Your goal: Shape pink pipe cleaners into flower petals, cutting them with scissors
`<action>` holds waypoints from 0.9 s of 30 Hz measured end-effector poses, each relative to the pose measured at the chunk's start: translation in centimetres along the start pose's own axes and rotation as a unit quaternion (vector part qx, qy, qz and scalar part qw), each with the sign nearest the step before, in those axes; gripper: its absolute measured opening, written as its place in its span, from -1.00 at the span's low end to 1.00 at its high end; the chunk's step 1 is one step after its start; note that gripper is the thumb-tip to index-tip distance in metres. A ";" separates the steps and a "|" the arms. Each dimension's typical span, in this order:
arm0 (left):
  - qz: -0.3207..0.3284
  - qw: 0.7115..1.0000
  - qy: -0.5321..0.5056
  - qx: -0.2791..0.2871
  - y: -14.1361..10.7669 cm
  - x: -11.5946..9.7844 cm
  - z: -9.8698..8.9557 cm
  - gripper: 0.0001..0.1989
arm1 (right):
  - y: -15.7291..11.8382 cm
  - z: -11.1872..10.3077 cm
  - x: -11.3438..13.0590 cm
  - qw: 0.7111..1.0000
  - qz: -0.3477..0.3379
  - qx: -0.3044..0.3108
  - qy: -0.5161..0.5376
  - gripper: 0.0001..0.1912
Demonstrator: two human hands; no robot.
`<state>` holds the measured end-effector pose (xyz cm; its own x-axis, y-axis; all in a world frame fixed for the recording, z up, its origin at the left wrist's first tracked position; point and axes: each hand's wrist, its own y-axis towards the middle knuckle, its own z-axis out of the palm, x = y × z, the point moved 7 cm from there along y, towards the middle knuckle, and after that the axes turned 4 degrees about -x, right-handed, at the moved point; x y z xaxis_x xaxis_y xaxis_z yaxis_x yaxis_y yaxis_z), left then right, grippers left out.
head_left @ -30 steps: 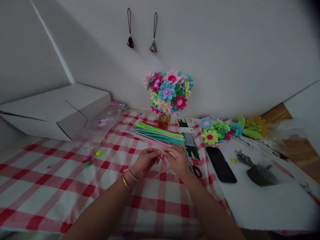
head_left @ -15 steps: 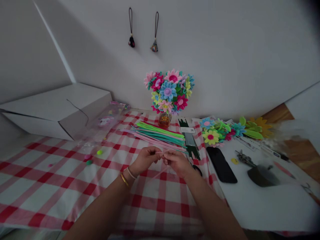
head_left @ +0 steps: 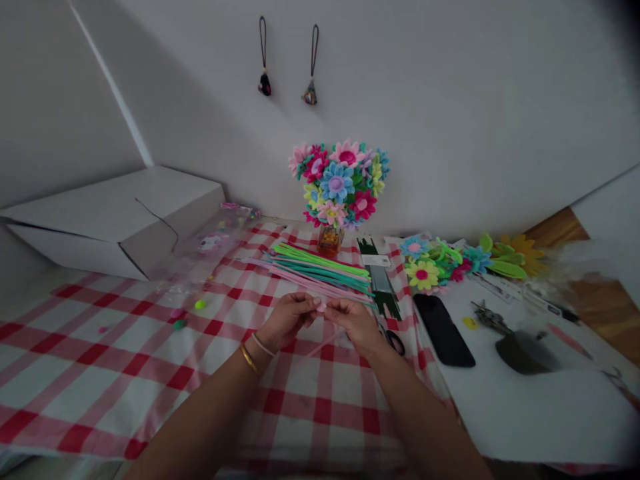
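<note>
Both the left hand point(head_left: 290, 320) and the right hand point(head_left: 354, 325), in the head view, pinch a small pink fuzzy piece point(head_left: 321, 307) between thumb and fingers, above the cloth-covered counter point(head_left: 325, 427); the fingertips hide much of it. Just beyond the hands, a bundle of coloured pipe cleaners point(head_left: 320, 269) lies crosswise, filling the space ahead of them, with a glass vase point(head_left: 331, 240) of fuzzy flowers point(head_left: 337, 183) standing behind it. Scissors point(head_left: 395, 342), only partly seen, lie just beside the right hand. Past them rests a black phone point(head_left: 444, 330), near a heap of loose flowers point(head_left: 423, 275). Well to the left, scattered pom-poms point(head_left: 201, 305) lie near a clear plastic bag point(head_left: 210, 243) and a white box point(head_left: 165, 188).
</note>
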<state>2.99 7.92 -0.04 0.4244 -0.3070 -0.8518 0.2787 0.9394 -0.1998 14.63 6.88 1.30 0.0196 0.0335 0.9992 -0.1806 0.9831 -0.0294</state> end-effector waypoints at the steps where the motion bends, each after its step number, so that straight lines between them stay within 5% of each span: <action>1: -0.010 1.000 -0.007 0.008 -0.1 0.1 0.1 -0.78 | 0.0 0.2 -0.1 1.000 -0.004 0.008 0.009 -0.82; 8: -0.044 0.997 -0.052 0.021 0.0 0.8 0.3 -0.72 | 0.5 0.5 -1.3 0.998 0.017 0.017 0.059 -0.80; 17: -0.006 0.999 -0.034 -0.016 0.0 0.4 0.2 -0.73 | 0.2 0.1 -0.3 0.995 -0.070 -0.035 -0.058 -0.81; 23: 0.016 1.000 -0.024 0.004 0.1 0.2 0.5 -0.76 | 0.6 0.2 -1.0 0.998 -0.040 -0.035 0.015 -0.76; 27: 0.030 0.999 -0.030 0.004 0.2 0.0 0.3 -0.79 | 0.7 0.1 -1.0 0.998 -0.051 -0.035 -0.032 -0.77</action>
<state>3.26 8.10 0.08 0.4917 -0.2581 -0.8316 0.2574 0.9555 -0.1444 14.38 7.53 0.28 -0.0299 -0.0760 0.9967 -0.1119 0.9911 0.0722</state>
